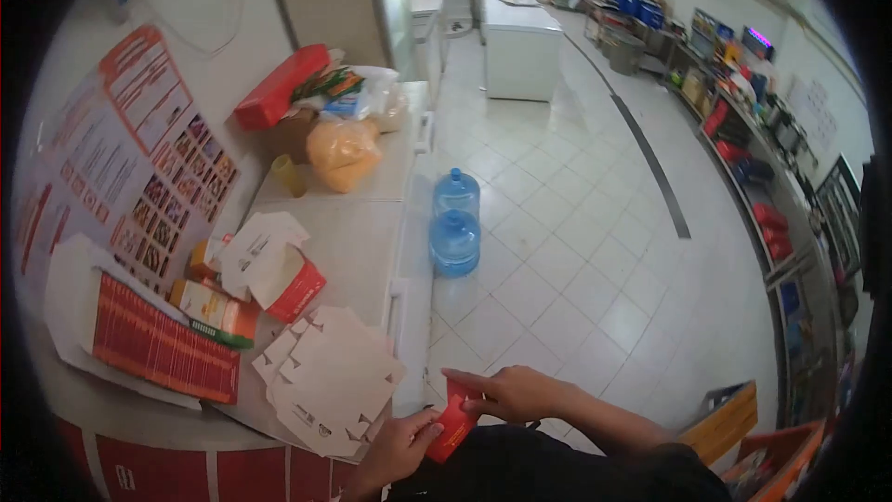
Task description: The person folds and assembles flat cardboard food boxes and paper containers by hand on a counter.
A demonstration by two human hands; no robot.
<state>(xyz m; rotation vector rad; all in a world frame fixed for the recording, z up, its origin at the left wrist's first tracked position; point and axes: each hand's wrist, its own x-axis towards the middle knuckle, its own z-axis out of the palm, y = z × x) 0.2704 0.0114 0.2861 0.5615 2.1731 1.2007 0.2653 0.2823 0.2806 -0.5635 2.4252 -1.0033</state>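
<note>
A small red paperboard food box (pixel 452 434) is between my hands, close to my body at the counter's front edge. My left hand (pixel 398 449) grips its lower left side, thumb on top. My right hand (pixel 517 394) has its fingers bent over the upper right part of the box, with the index finger stretched along the top edge. Left of my hands, several flat white box blanks (pixel 336 383) lie overlapping on the counter. Beyond them stands a red box (pixel 295 290) with its white flaps (pixel 260 251) raised.
A packed row of red cartons (pixel 163 342) leans at the left. Small orange-and-white packets (pixel 214 309) lie beside it. Further back are a bag of orange crumbs (pixel 344 156) and a red container (pixel 282 86). Two blue water jugs (pixel 455 244) stand on the floor; shelving (pixel 753 167) runs along the right.
</note>
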